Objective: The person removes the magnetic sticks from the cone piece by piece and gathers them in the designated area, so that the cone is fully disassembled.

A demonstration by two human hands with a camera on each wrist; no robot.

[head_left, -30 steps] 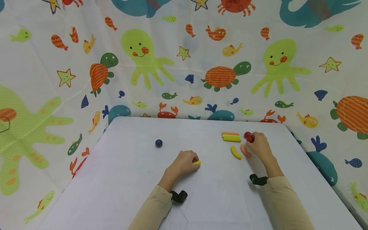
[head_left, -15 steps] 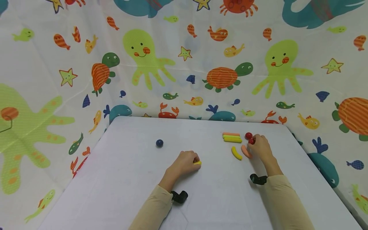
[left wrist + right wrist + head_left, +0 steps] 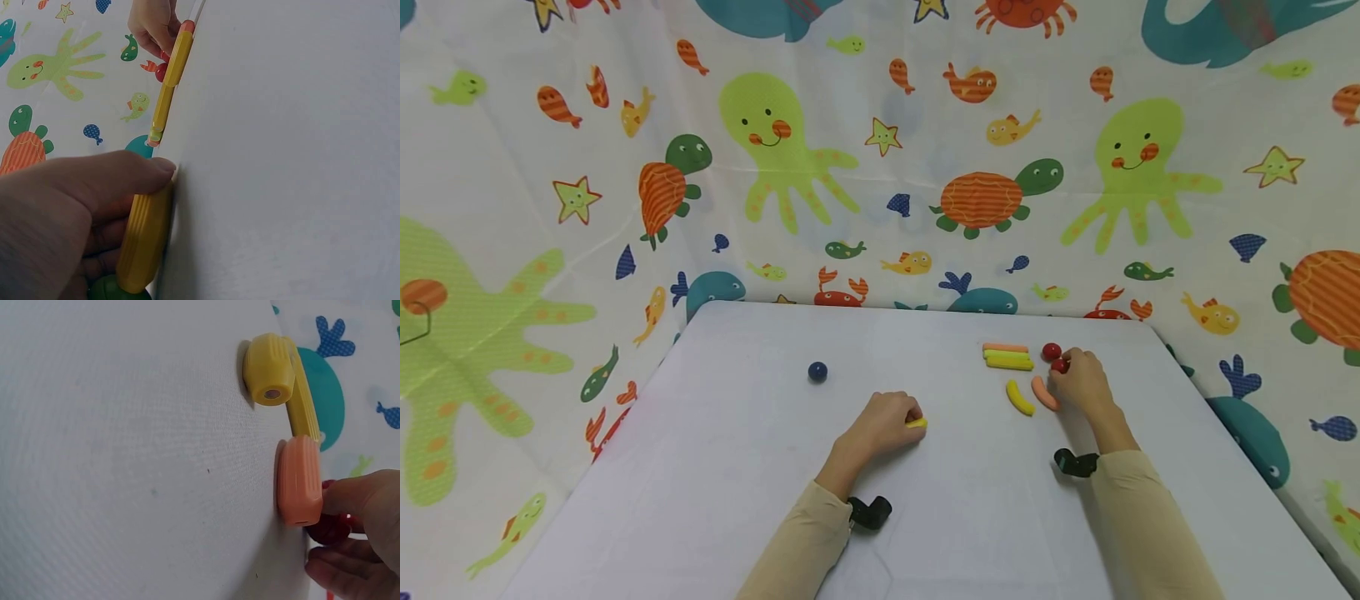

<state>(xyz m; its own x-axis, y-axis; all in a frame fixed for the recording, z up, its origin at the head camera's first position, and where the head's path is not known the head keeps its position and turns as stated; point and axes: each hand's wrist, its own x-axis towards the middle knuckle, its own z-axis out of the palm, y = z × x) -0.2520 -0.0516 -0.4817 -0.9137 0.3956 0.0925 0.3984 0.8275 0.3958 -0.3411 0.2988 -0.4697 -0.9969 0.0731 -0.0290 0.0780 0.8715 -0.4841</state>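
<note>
My left hand (image 3: 883, 421) rests low over the white table, gripping a yellow ribbed curved piece (image 3: 147, 244) between thumb and fingers. A green rounded thing (image 3: 117, 289) shows beside its lower end; whether the fingers hold it too, I cannot tell. Farther right, my right hand (image 3: 1086, 385) pinches a dark red ball (image 3: 1060, 366), partly hidden by the fingertips. Another red ball (image 3: 1052, 352) lies right behind it. Close to that hand, a peach curved piece (image 3: 1045, 394) and a yellow curved piece (image 3: 1019, 398) lie side by side.
A row of straight sticks, one peach (image 3: 1006, 347) and yellow ones (image 3: 1009, 364) in front, lies left of the red balls. One dark blue ball (image 3: 817, 372) sits alone toward the back left. Behind the table (image 3: 715, 467) hangs a sea-animal cloth (image 3: 820, 267).
The head view shifts slightly. The red ball in my right fingers has come a touch nearer, apart from the other red one. My left hand stays still with its yellow piece.
</note>
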